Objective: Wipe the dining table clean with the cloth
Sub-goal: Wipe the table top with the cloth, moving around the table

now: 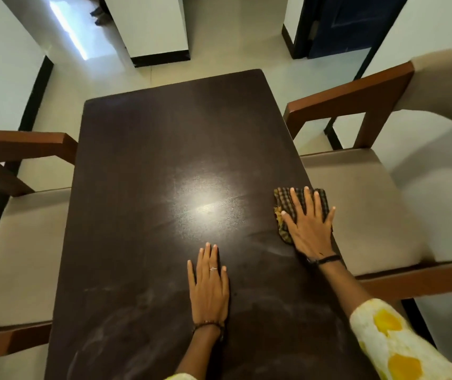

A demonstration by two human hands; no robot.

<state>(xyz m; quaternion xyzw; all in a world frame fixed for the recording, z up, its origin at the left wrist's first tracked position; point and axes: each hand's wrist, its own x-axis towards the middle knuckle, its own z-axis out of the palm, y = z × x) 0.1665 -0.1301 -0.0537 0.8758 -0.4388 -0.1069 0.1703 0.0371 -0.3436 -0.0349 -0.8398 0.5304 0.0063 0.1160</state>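
Observation:
A dark brown dining table (142,165) fills the middle of the head view, with a bright glare spot at its centre and pale dusty streaks near me. A checked yellow-and-dark cloth (284,200) lies at the table's right edge. My right hand (308,223) is spread flat on top of the cloth, fingers apart, pressing it to the tabletop. My left hand (209,283) rests flat on the bare tabletop nearer to me, fingers together, holding nothing.
A wooden armchair with a beige seat (356,193) stands close against the table's right side. Another armchair (19,237) stands at the left. Beyond the far table edge lie light floor tiles, a white pillar (153,26) and a dark blue door (348,23).

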